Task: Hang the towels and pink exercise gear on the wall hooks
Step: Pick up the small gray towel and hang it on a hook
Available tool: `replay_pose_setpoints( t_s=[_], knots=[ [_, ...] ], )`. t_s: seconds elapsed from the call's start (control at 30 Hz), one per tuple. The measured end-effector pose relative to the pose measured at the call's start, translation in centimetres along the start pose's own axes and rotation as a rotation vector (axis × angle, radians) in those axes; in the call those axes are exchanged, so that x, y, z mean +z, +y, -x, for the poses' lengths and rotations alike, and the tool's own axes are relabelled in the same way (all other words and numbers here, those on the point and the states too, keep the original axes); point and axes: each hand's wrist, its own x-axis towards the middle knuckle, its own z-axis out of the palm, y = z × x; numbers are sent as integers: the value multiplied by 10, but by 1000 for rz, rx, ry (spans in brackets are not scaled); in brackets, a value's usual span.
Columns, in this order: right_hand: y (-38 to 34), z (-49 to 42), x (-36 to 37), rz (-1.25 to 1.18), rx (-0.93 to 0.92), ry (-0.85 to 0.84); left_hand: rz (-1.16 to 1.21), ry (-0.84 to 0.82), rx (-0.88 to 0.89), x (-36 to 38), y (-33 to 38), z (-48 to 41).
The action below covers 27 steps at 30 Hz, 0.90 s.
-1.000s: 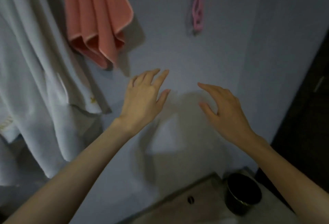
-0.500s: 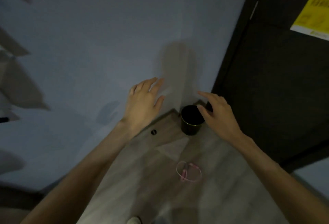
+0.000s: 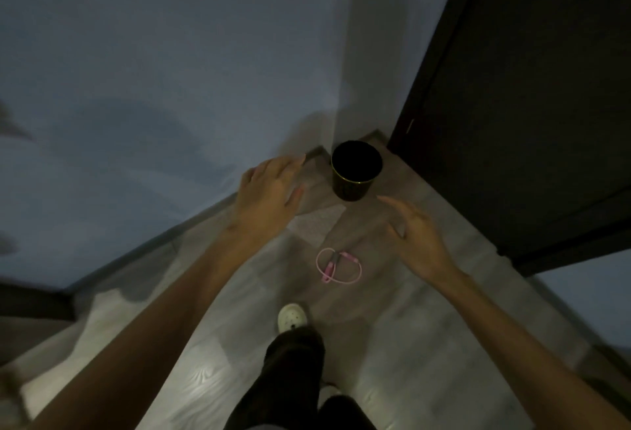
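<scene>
A pink looped exercise cord [image 3: 337, 265] with pink handles lies on the grey wooden floor [image 3: 403, 344], between my two outstretched arms. My left hand [image 3: 268, 192] hovers above and to the left of it with its fingers straight, holding nothing. My right hand [image 3: 415, 236] hovers just right of the cord, fingers relaxed and spread, also holding nothing. Neither hand touches the cord. No towels or wall hooks are in view.
A black bin [image 3: 355, 170] stands in the corner where the pale wall [image 3: 170, 71] meets a dark door [image 3: 529, 88]. My leg in dark trousers [image 3: 290, 371] and a white shoe [image 3: 292, 316] step toward the cord.
The view has swung down from the hung towels and pink gear on the wall to the floor. The pink cord and my foot have come into view. Both hands stay held out.
</scene>
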Motion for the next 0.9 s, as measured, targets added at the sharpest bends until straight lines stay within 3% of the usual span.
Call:
replay_pose_setpoints(
  t_s=[0.33, 0.67, 0.9],
  knots=[
    [87, -104, 57, 29, 182, -152, 80, -294, -172, 120, -56, -80],
    [181, -199, 134, 62, 200, -357, 116, -400, -396, 243, -85, -110],
    [274, -248, 238, 27, 171, -411, 102, -427, -506, 386, -119, -91]
  ],
)
